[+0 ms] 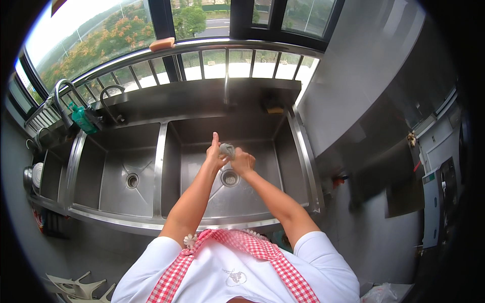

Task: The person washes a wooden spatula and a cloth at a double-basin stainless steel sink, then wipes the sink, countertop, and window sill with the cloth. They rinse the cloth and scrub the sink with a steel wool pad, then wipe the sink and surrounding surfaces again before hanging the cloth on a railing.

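Note:
A small wrung-up grey cloth [227, 150] hangs between my hands, above the right-hand stainless steel basin [201, 193]. My left hand [214, 156] has its thumb pointing up, with the fingers against the cloth's near side and partly hidden. Closed like a fist, my right hand [243, 161] grips the cloth from the other side. Just below my hands lies the round drain strainer [229, 178] of this basin. A faucet spout [226, 87] rises at the basin's back edge.
Left of a steel divider is a second basin [125, 189]. Behind it stand a green pump bottle [81, 118] and a curved faucet [110, 91]. An orange-brown block [162, 44] rests on the window railing. A cream plastic chair [77, 284] stands behind me at the left.

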Action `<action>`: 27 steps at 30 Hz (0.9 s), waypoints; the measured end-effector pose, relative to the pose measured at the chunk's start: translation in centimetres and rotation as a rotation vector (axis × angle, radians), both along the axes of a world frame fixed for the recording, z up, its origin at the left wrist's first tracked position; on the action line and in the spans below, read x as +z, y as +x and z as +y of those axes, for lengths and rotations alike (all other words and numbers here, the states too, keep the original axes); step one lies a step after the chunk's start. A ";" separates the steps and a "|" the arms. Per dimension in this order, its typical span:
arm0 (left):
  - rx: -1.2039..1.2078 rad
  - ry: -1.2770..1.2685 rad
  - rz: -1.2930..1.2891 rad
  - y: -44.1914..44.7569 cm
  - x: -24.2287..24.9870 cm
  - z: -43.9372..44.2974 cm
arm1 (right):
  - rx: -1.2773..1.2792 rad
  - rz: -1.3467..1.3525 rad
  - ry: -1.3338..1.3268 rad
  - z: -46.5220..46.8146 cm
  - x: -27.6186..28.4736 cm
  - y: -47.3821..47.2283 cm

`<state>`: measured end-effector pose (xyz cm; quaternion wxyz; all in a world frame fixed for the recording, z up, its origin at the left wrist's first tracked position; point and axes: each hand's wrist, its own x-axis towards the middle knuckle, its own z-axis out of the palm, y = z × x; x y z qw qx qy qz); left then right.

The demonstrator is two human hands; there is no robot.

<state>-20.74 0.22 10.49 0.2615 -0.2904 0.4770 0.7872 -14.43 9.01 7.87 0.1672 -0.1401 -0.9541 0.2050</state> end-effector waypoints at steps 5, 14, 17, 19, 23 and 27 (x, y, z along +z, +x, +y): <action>-0.299 -0.253 0.503 1.5 -3.6 -2.4 | 0.380 -0.371 -0.229 -0.3 2.7 -0.4; -0.702 -0.904 0.681 1.7 -10.5 -9.8 | -0.022 0.429 -0.021 10.8 14.9 -19.5; -0.568 -0.864 0.626 2.8 -11.6 -10.3 | 0.083 0.541 -0.196 13.8 19.8 -28.4; -0.506 -0.779 0.568 3.6 -12.3 -10.9 | 0.011 0.548 -0.469 15.0 22.1 -33.0; -0.388 -0.665 0.554 5.3 -13.9 -13.1 | -0.050 0.487 -0.687 16.6 23.9 -37.1; -0.320 -0.717 0.432 5.7 -15.7 -13.9 | -0.048 0.463 -0.645 15.3 24.8 -37.0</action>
